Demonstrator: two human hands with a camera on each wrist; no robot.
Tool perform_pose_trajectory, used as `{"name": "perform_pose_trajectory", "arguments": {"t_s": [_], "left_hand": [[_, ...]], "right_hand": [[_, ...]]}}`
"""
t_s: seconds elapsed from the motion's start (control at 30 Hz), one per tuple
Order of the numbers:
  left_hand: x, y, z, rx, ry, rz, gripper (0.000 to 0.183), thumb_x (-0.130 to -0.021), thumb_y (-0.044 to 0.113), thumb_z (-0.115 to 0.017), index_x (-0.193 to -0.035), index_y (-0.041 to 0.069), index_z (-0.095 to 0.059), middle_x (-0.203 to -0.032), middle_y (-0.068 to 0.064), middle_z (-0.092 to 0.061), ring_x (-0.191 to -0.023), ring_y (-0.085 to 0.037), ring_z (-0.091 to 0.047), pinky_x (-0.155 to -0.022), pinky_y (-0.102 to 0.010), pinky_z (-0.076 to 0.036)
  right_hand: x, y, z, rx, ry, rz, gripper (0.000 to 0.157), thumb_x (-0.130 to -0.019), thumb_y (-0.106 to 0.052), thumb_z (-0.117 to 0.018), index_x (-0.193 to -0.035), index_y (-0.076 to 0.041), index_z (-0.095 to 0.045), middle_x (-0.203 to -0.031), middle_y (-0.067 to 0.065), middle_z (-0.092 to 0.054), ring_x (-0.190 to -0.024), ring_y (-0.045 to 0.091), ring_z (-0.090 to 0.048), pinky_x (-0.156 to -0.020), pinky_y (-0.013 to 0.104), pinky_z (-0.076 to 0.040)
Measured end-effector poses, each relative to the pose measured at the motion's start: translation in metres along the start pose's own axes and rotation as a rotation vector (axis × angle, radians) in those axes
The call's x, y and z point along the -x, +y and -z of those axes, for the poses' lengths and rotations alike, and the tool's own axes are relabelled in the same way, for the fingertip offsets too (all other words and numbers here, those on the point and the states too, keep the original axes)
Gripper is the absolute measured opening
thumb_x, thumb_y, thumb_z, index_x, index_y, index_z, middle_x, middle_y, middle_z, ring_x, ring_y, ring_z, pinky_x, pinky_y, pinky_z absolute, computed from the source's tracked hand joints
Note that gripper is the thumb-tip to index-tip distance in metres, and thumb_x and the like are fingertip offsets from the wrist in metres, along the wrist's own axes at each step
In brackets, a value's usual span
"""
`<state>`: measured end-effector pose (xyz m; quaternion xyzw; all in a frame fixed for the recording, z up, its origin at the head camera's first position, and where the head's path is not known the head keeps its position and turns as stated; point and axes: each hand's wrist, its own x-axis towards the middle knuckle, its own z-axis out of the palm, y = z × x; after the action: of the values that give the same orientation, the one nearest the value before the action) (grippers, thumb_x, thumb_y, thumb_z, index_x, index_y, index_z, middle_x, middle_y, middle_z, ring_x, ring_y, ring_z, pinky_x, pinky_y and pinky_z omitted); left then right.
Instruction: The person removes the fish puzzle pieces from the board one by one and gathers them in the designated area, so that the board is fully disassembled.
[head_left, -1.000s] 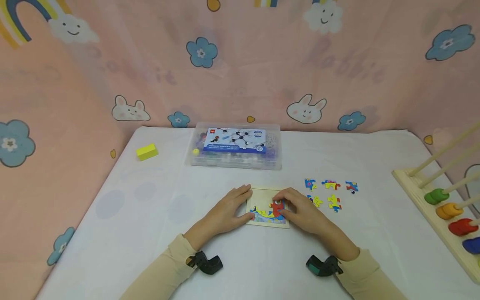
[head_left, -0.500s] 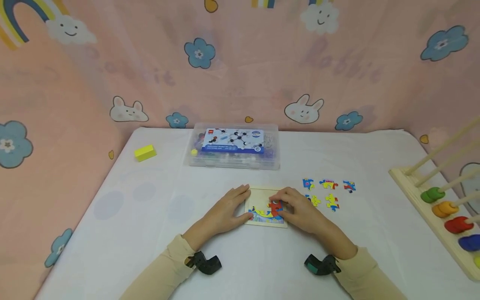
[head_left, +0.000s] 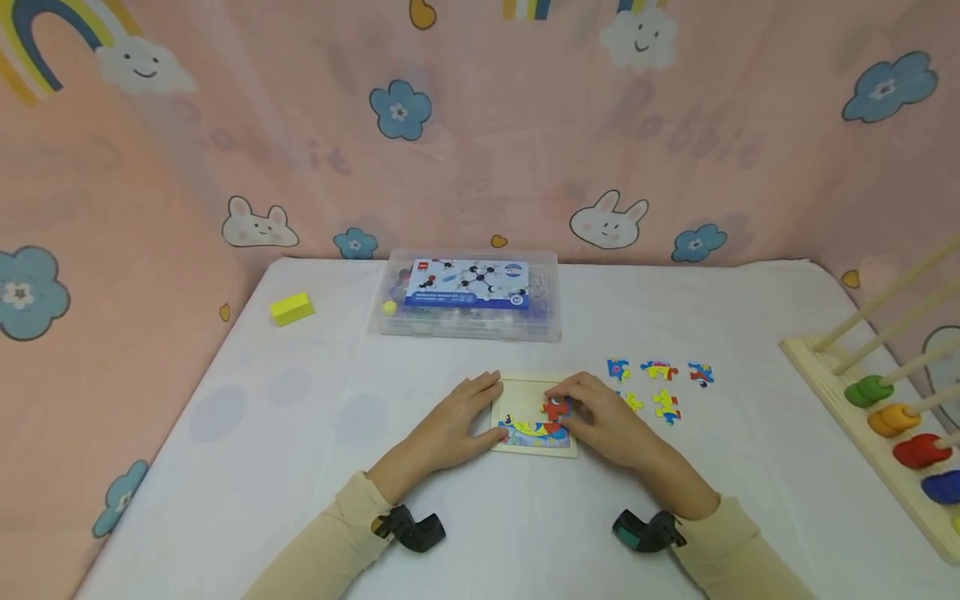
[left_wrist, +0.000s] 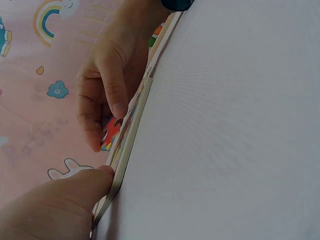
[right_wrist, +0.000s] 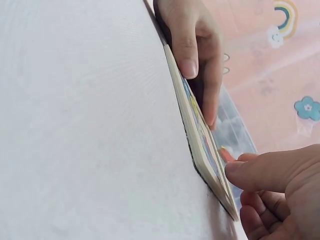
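A small wooden puzzle tray lies on the white table, with fitted pieces along its near side showing yellow, blue and some red. My left hand rests at the tray's left edge, its thumb on the near left corner and its fingers extended toward the far corner. Over the tray's right side, my right hand pinches a red puzzle piece between thumb and finger. In the right wrist view this piece appears slightly raised and tilted. My right fingers partly cover the tray's right rim.
Several loose puzzle pieces lie right of the tray, one partly hidden by my right hand. Behind stands a clear plastic case labelled as a molecular model kit. A yellow block sits far left; a wooden bead rack stands right.
The red piece has shifted slightly away from the fitted near row, and a red part below it now shows separately. My left hand stays at the tray's edge.
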<state>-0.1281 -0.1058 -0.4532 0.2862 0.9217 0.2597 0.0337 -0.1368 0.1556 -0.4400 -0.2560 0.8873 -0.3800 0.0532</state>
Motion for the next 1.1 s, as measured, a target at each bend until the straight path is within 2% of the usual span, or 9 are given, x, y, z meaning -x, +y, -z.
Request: {"name": "perform_pose_trajectory", "arguments": {"t_s": [0.2,0.43,0.67,0.73,0.83,0.9,0.97,1.1], "left_hand": [[0.0,0.0,0.001,-0.006,-0.003,-0.001,0.069,-0.09,0.041,-0.063,-0.143,0.004,-0.041,-0.153,-0.006,-0.033,-0.143,-0.02,-0.028,-0.119,-0.035,-0.021],[0.0,0.001,0.001,-0.004,0.001,-0.005,0.068,-0.09,0.04,-0.062,-0.143,0.004,-0.041,-0.153,-0.006,-0.033,-0.143,-0.019,-0.028,-0.119,-0.035,-0.021],[0.0,0.001,0.0,0.002,-0.002,-0.01,0.068,-0.09,0.04,-0.062,-0.143,0.003,-0.041,-0.153,-0.007,-0.033,-0.143,-0.019,-0.027,-0.12,-0.035,-0.02],[-0.001,0.001,0.0,0.002,-0.005,-0.009,0.068,-0.09,0.04,-0.062,-0.143,0.003,-0.04,-0.153,-0.007,-0.032,-0.143,-0.019,-0.027,-0.12,-0.035,-0.02],[-0.001,0.001,0.0,0.001,-0.008,-0.009,0.068,-0.09,0.04,-0.062,-0.143,0.003,-0.04,-0.154,-0.007,-0.032,-0.143,-0.019,-0.027,-0.12,-0.035,-0.02],[-0.001,0.001,0.001,0.0,-0.01,-0.009,0.069,-0.091,0.04,-0.062,-0.143,0.003,-0.04,-0.154,-0.007,-0.032,-0.143,-0.02,-0.027,-0.12,-0.035,-0.02],[-0.001,0.001,0.001,-0.001,-0.011,-0.009,0.069,-0.091,0.04,-0.062,-0.143,0.002,-0.04,-0.154,-0.007,-0.032,-0.143,-0.02,-0.027,-0.12,-0.036,-0.02],[0.0,0.001,0.002,-0.001,-0.01,-0.012,0.068,-0.091,0.04,-0.062,-0.143,0.002,-0.04,-0.153,-0.008,-0.032,-0.143,-0.021,-0.028,-0.12,-0.036,-0.021]], "right_hand": [[0.0,0.004,0.013,-0.007,0.015,-0.007,0.035,-0.085,0.0,-0.065,-0.119,-0.009,-0.063,-0.116,0.003,-0.058,-0.114,0.024,-0.054,-0.099,0.051,-0.047],[0.004,0.007,0.027,-0.009,0.015,-0.031,0.034,-0.086,-0.001,-0.063,-0.119,-0.011,-0.063,-0.118,0.002,-0.058,-0.111,0.022,-0.053,-0.095,0.048,-0.048],[0.018,0.017,0.042,0.015,0.015,-0.119,0.034,-0.089,-0.007,-0.063,-0.121,-0.014,-0.062,-0.121,0.001,-0.056,-0.115,0.022,-0.05,-0.098,0.048,-0.046],[0.023,0.021,0.048,0.024,0.02,-0.132,0.034,-0.088,-0.008,-0.064,-0.122,-0.014,-0.061,-0.121,0.002,-0.056,-0.115,0.02,-0.05,-0.099,0.041,-0.047],[0.032,0.03,0.056,0.055,0.049,-0.114,0.034,-0.087,-0.007,-0.066,-0.121,-0.013,-0.062,-0.12,0.001,-0.057,-0.112,0.012,-0.049,-0.096,0.019,-0.045],[0.038,0.035,0.062,0.072,0.068,-0.095,0.034,-0.087,-0.008,-0.067,-0.121,-0.013,-0.062,-0.118,0.0,-0.057,-0.108,0.005,-0.048,-0.089,0.008,-0.041],[0.043,0.04,0.068,0.079,0.088,-0.078,0.034,-0.086,-0.008,-0.068,-0.119,-0.012,-0.063,-0.113,0.0,-0.057,-0.099,0.002,-0.046,-0.08,0.005,-0.039],[0.054,0.049,0.08,0.071,0.104,-0.069,0.034,-0.086,-0.008,-0.068,-0.119,-0.011,-0.062,-0.113,0.002,-0.055,-0.096,-0.005,-0.043,-0.077,0.005,-0.04]]}}
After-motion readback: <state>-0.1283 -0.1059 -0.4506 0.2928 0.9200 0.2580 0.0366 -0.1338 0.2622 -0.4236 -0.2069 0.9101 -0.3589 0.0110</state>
